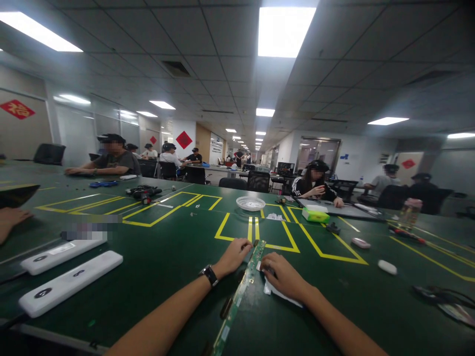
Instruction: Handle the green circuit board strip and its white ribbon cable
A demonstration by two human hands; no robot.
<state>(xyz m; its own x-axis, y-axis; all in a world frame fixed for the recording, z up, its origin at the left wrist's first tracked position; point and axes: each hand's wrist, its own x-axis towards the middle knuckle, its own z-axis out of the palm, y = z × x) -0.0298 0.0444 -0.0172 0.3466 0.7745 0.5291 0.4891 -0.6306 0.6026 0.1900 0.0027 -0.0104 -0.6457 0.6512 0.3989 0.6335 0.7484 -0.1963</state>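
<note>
A long, narrow green circuit board (243, 289) runs away from me across the green table, with dark connectors along its left edge. My left hand (233, 255), with a dark watch on the wrist, is closed at the board's far left edge, its fingertips against the board. On the other side my right hand (284, 276) has curled fingers close to the board's right edge. A small white piece shows by those fingertips; whether they grip it is hidden. Beneath the right hand lies a crumpled white sheet (284, 292), partly covered by the palm.
Two white power strips (74, 282) lie at left. Ahead stands a white basket (251, 203), with a green-and-white packet (315, 214) to its right. A white oval object (387, 267) and cables (445, 301) lie at right. Other people sit around the table, one hand (13, 220) at far left.
</note>
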